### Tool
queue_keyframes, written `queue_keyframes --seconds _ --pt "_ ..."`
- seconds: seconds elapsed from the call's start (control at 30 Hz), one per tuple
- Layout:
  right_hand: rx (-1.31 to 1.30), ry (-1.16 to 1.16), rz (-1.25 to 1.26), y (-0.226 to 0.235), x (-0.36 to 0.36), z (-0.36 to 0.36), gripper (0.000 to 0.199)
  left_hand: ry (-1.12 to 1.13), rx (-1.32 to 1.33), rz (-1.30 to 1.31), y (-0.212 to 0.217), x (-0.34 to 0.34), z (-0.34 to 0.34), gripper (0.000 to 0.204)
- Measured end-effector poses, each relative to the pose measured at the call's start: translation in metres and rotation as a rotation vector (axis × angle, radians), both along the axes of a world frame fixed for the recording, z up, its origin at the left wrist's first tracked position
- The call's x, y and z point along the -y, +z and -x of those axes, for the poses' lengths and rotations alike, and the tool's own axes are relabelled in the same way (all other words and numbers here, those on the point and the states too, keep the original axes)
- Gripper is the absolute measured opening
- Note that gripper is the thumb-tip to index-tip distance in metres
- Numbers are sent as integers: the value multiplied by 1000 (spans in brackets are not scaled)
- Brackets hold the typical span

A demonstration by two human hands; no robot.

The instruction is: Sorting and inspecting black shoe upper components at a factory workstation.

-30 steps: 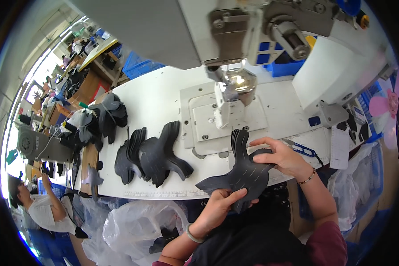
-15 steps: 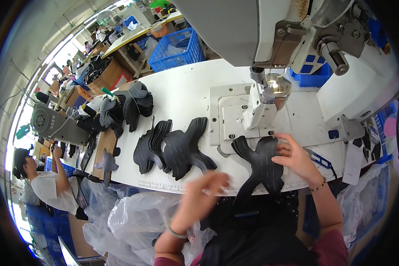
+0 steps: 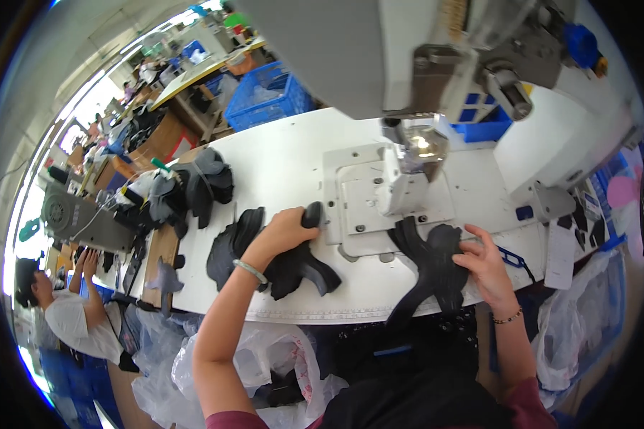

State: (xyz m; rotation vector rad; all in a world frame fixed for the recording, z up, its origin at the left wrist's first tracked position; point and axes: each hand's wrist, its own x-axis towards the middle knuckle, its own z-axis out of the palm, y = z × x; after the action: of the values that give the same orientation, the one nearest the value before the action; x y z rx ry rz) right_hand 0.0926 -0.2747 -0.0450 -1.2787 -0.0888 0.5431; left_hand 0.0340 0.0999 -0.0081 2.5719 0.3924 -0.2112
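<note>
My left hand (image 3: 285, 232) reaches over the middle stack of black cut pieces (image 3: 304, 270), its fingers closed around the upper part. The pieces have rounded lobes and look like fabric or foam. A further stack of the same shape (image 3: 224, 254) lies just left of it, partly hidden by my forearm. My right hand (image 3: 485, 266) holds the right edge of black lobed pieces (image 3: 436, 268), which lie in front of the sewing machine's presser area (image 3: 404, 189) and overhang the table's front edge. How many layers it pinches is hidden.
The sewing machine head (image 3: 322, 50) looms over the white table (image 3: 286, 168). A blue-handled tool (image 3: 514, 261) lies right of my right hand. Tied black bundles (image 3: 211, 182) stand at the left. A blue crate (image 3: 268, 100) is behind; plastic bags (image 3: 161, 350) hang below. A co-worker (image 3: 79, 314) sits at left.
My left hand has swung up and left from the table's front edge onto the middle stack. My right hand stays at the right-hand pieces. The view has shifted slightly.
</note>
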Motion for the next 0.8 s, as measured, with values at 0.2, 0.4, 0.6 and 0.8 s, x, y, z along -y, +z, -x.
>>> queue_keyframes --seconds 0.2,0.4,0.6,0.8 --pt "108 13 56 8 -11 9 62 283 346 208 2 -21 -2 39" --pt "989 -76 542 45 -21 10 64 733 722 1015 24 25 -5 31" --pt "559 457 5 60 -128 28 57 838 881 1330 11 84 6 30" --pt "371 381 -226 56 -180 21 25 698 856 1346 37 71 57 53"
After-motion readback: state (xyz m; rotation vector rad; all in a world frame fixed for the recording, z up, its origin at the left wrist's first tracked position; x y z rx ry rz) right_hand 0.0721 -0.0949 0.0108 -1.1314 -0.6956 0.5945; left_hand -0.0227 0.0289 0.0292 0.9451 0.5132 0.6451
